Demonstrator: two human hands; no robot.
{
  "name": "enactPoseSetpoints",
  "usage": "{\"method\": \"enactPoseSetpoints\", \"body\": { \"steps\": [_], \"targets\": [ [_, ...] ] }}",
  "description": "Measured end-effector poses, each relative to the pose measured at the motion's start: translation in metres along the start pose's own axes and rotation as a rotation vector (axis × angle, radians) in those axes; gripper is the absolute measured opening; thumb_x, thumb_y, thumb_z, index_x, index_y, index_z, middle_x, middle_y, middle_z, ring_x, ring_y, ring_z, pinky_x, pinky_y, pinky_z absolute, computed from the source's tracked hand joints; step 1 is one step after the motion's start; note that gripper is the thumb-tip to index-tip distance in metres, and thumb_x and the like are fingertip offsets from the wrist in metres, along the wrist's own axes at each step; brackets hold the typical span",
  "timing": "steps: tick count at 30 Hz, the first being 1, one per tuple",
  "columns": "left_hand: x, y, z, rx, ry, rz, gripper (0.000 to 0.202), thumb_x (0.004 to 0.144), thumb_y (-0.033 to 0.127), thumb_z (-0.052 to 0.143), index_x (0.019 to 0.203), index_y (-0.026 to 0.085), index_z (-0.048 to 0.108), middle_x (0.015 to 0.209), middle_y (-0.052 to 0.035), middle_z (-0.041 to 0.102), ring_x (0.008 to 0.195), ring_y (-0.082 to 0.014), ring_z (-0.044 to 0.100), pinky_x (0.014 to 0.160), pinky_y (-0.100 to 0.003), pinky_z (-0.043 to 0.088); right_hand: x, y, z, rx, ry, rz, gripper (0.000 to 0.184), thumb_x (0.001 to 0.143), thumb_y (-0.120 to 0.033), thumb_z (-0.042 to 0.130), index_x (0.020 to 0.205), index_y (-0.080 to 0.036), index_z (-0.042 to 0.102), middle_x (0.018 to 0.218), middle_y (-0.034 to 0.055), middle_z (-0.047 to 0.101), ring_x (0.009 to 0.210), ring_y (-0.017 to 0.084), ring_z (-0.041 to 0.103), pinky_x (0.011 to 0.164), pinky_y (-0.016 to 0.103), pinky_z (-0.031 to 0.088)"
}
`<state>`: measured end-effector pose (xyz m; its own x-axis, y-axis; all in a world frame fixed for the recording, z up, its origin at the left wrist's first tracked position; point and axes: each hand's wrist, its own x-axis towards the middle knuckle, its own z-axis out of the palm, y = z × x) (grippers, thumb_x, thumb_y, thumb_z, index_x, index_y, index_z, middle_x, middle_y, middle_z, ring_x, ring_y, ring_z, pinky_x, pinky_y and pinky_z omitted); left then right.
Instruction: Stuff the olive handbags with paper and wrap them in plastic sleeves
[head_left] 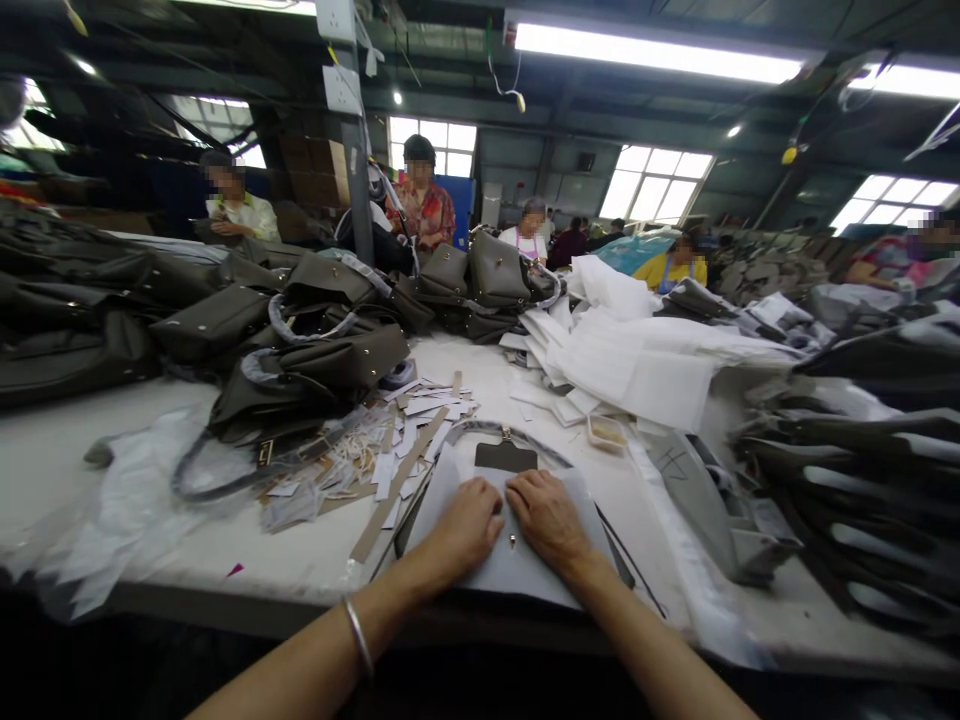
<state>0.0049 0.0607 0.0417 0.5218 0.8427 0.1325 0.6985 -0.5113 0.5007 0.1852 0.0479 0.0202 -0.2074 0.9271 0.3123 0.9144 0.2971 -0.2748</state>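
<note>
A dark olive handbag (622, 560) lies on the table in front of me, mostly covered by a white sheet (547, 588). Its dark flap (507, 457) shows above the sheet's top edge, and its wrapped handle (480, 427) arches behind. My left hand (471, 520) rests on the sheet just below the flap, its fingers curled in on the sheet. Beside it, my right hand (549, 515) bends its fingers onto the same sheet; the fingertips' grip is partly hidden. A small metal clasp (512, 541) shows between my wrists.
Left of the bag lie cardboard strips and paper scraps (405, 440). Finished-looking dark handbags (315, 370) pile up behind them. White sheets (637, 350) are stacked at back right, near a small tray (606, 433), a grey holder (712, 500) and dark bag pieces (847, 500). Several people work beyond.
</note>
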Motion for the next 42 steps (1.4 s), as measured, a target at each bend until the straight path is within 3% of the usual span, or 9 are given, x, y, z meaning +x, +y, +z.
{"method": "enactPoseSetpoints", "body": {
  "steps": [4,8,13,16,20,32,36,40,42],
  "targets": [
    [0.017,-0.001,-0.004,0.103,-0.015,-0.033,0.013,0.093,0.023,0.053,0.094,0.017,0.064,0.090,-0.0060,0.067,0.084,-0.0202,0.064,0.076,-0.030,0.048,-0.002,0.000,0.001,-0.034,0.010,-0.020,0.017,0.098,-0.027,0.053,0.097,-0.023,0.069,0.099,0.0048,0.068,0.097,0.022,0.057,0.090,0.035,0.038],
    [0.014,0.002,0.008,0.259,0.053,-0.021,0.018,0.096,0.026,0.052,0.101,0.014,0.064,0.104,-0.0132,0.065,0.103,-0.0286,0.059,0.089,-0.041,0.045,-0.003,-0.002,0.000,-0.070,-0.001,-0.015,0.020,0.099,-0.027,0.051,0.095,-0.022,0.070,0.098,0.0048,0.068,0.095,0.022,0.059,0.088,0.034,0.038],
    [0.007,0.000,0.020,0.367,0.114,0.027,0.025,0.099,0.035,0.050,0.106,0.015,0.063,0.110,-0.0118,0.064,0.113,-0.0285,0.054,0.106,-0.048,0.033,-0.002,-0.007,-0.003,-0.121,-0.011,0.036,0.021,0.100,-0.031,0.051,0.094,-0.021,0.069,0.094,0.0056,0.070,0.092,0.023,0.061,0.083,0.033,0.038],
    [0.008,-0.003,0.020,0.383,0.128,0.025,0.024,0.100,0.035,0.049,0.106,0.016,0.063,0.109,-0.0108,0.065,0.106,-0.0261,0.057,0.101,-0.045,0.037,0.000,-0.009,-0.007,-0.150,-0.022,0.068,0.025,0.100,-0.035,0.051,0.090,-0.022,0.070,0.092,0.0055,0.071,0.091,0.023,0.062,0.080,0.034,0.036],
    [0.009,-0.004,0.017,0.384,0.145,0.008,0.025,0.100,0.033,0.048,0.092,0.017,0.065,0.092,-0.0085,0.067,0.091,-0.0246,0.060,0.089,-0.043,0.041,0.004,-0.007,-0.009,-0.174,-0.047,0.086,0.033,0.102,-0.040,0.046,0.085,-0.023,0.068,0.088,0.0048,0.072,0.088,0.023,0.064,0.077,0.034,0.035],
    [0.012,-0.008,0.019,0.299,0.216,-0.026,0.029,0.101,0.034,0.046,0.086,0.017,0.064,0.087,-0.0094,0.067,0.092,-0.0273,0.059,0.096,-0.047,0.034,0.015,-0.006,-0.007,-0.214,-0.166,0.130,0.052,0.104,-0.046,0.032,0.076,-0.022,0.068,0.080,0.0089,0.075,0.074,0.022,0.069,0.068,0.033,0.038],
    [0.013,-0.009,0.021,0.289,0.211,-0.024,0.029,0.100,0.033,0.046,0.087,0.016,0.065,0.086,-0.0105,0.067,0.092,-0.0285,0.059,0.094,-0.047,0.035,0.015,-0.001,0.000,-0.214,-0.106,0.227,0.042,0.102,-0.049,0.035,0.099,-0.020,0.065,0.086,0.0095,0.075,0.074,0.024,0.069,0.069,0.033,0.042],
    [0.013,-0.009,0.023,0.288,0.213,-0.020,0.026,0.099,0.029,0.047,0.089,0.015,0.065,0.087,-0.0121,0.068,0.093,-0.0303,0.059,0.096,-0.049,0.034,0.013,0.010,0.016,-0.127,0.136,0.229,0.053,0.097,-0.049,0.046,0.134,-0.012,0.049,0.130,0.0201,0.062,0.119,0.032,0.058,0.096,0.041,0.043],
    [0.013,-0.009,0.023,0.280,0.215,-0.020,0.025,0.099,0.030,0.046,0.089,0.015,0.065,0.087,-0.0118,0.068,0.093,-0.0302,0.058,0.096,-0.049,0.034,0.014,0.016,0.022,-0.060,0.167,0.232,0.063,0.095,-0.049,0.049,0.142,-0.008,0.041,0.140,0.0237,0.053,0.130,0.035,0.049,0.104,0.045,0.039]
  ]
}}
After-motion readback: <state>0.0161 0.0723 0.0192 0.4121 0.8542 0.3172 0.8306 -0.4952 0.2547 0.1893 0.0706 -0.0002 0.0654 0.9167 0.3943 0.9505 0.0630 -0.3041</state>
